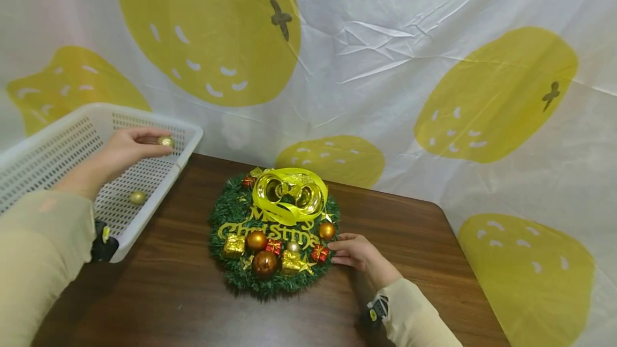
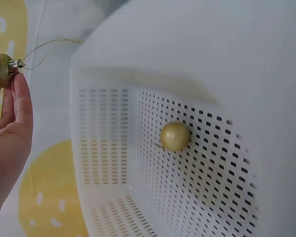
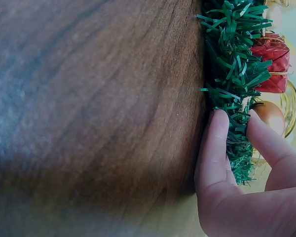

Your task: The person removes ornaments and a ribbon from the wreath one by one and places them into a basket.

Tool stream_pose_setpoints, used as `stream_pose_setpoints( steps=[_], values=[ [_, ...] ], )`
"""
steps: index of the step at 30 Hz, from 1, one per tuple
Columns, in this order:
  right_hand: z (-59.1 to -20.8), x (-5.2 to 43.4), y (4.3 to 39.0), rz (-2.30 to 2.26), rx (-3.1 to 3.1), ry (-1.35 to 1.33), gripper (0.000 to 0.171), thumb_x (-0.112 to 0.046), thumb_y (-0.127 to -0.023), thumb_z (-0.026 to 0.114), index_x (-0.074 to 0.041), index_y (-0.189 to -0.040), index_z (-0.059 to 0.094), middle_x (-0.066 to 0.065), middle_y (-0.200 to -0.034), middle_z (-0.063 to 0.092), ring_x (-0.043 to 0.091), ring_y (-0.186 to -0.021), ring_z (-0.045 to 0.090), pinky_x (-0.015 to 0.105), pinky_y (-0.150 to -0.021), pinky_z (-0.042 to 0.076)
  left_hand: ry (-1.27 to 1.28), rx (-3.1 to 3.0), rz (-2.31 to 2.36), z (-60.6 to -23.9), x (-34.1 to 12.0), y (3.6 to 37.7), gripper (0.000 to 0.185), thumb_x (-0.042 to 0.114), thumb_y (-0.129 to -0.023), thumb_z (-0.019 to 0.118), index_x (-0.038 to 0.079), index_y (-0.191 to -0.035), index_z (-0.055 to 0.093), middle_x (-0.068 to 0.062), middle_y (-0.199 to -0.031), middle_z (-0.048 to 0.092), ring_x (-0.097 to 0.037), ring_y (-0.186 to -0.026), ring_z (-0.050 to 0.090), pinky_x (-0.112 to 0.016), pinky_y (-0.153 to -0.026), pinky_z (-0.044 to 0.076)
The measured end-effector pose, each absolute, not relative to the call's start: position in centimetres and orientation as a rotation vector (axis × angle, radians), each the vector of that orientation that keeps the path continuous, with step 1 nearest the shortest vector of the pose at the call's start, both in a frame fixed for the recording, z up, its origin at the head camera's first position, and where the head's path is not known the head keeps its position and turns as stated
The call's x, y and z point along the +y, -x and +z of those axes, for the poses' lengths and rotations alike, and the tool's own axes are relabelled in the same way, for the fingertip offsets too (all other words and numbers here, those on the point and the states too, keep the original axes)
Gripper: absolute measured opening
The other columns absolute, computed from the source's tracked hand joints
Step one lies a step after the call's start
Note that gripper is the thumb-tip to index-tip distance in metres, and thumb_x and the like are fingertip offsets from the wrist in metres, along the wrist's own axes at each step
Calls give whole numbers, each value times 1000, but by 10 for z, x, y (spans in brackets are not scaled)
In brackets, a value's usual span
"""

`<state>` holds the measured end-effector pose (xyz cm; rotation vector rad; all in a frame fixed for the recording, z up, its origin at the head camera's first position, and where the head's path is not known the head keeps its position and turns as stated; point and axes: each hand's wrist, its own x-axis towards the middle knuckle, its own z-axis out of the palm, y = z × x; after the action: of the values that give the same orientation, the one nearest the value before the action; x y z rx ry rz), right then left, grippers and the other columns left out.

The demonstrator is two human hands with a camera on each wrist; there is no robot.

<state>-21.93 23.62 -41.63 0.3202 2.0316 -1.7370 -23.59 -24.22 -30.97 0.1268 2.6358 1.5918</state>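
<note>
My left hand (image 1: 127, 151) pinches a small glittery gold bauble (image 1: 166, 142) between thumb and fingertips, over the white plastic basket (image 1: 159, 205). In the left wrist view a thin gold hanging loop trails from the cap of that bauble (image 2: 2, 71). A second, matte gold bauble (image 1: 137, 197) lies on the basket floor. My right hand (image 1: 359, 256) grips the right edge of a green Christmas wreath (image 1: 226, 208), thumb above and fingers below. The wreath lies flat, bearing gold "Merry Christmas" lettering (image 1: 270, 233), orange and brown baubles (image 1: 264, 264), and small red and gold gift boxes (image 1: 291, 262).
A yellow ribbon bow (image 1: 315, 178) with shiny gold bells (image 1: 308, 197) sits at the wreath's back. Dark wood table (image 1: 400, 229) surrounds the wreath. A white cloth with yellow fruit prints (image 1: 376, 95) hangs right behind the table.
</note>
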Motion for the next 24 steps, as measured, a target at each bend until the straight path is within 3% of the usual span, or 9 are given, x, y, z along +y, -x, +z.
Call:
stream_pose_setpoints(
  steps=[9, 13, 19, 21, 24],
  values=[
    [-418, 236, 220, -1748, 2013, -310, 65, 2, -87, 58, 14, -140, 21, 3, -81, 57, 11, -65, 57, 23, -63, 57, -124, 2671, 1560, -313, -255, 230, 69, 39, -90, 61, 3, -142, 36, -20, -141, 38, -36, -131, 31, -57, -108, 28],
    [-418, 237, 220, -1742, 2020, -312, 67, 1, -87, 58, 14, -141, 21, 6, -87, 57, 12, -70, 59, 24, -65, 57, -109, 2680, 1555, -315, -261, 228, 70, 42, -88, 62, 5, -142, 37, -17, -139, 39, -35, -131, 32, -56, -106, 30],
    [-415, 236, 219, -1728, 2039, -311, 67, 0, -88, 59, 14, -141, 20, 8, -91, 57, 14, -71, 60, 25, -66, 57, -84, 2718, 1487, -319, -273, 222, 73, 46, -89, 59, 4, -143, 35, -24, -142, 35, -40, -129, 33, -61, -103, 30],
    [-414, 236, 219, -1728, 2035, -307, 68, 0, -88, 59, 14, -142, 19, 8, -91, 57, 13, -71, 60, 25, -66, 57, -85, 2721, 1493, -320, -277, 220, 71, 46, -89, 59, 5, -142, 36, -17, -136, 44, -35, -124, 38, -61, -103, 31],
    [-414, 235, 219, -1731, 2027, -302, 68, 1, -88, 58, 14, -142, 19, 7, -89, 57, 13, -70, 60, 24, -66, 57, -77, 2725, 1497, -322, -281, 217, 70, 45, -89, 59, 5, -141, 37, -13, -133, 47, -34, -124, 38, -60, -103, 31]
  ],
)
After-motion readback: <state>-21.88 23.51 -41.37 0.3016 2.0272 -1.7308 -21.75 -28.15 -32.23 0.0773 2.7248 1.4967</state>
